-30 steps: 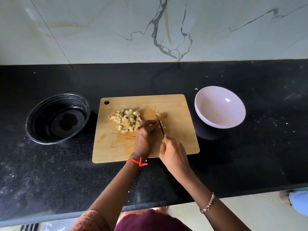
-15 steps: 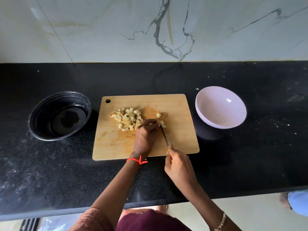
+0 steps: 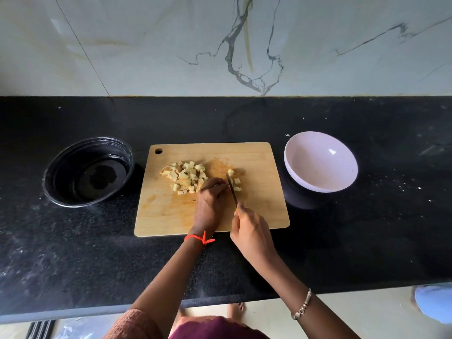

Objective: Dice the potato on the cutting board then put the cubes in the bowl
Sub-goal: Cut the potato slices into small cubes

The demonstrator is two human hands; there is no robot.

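A wooden cutting board [image 3: 256,211] sits in the middle of a black speckled countertop [image 3: 367,241], hanging hole at the far left corner. On it there's a heap of pale potato cubes [image 3: 187,176] toward the far left, plus a smaller loose cluster of cubes [image 3: 235,182] just to the right of the knife blade.

The person's left hand [image 3: 210,201] is curled down on the board, fingertips pressed right at the near edge of the big heap; whatever bit of potato is under those fingers is hidden, so can't really tell what it's gripping. There's a red thread [image 3: 199,238] tied around that wrist. The right hand [image 3: 252,231] is wrapped closed around the handle of a small knife [image 3: 231,188], blade pointing away from the person and running between the left fingertips and the small cluster.

The pale pink bowl [image 3: 320,162] is just off the right edge of the board, nothing in it yet. On the left, a black round container [image 3: 89,171] sits beside the board. A beaded bracelet [image 3: 302,305] is on the right wrist.
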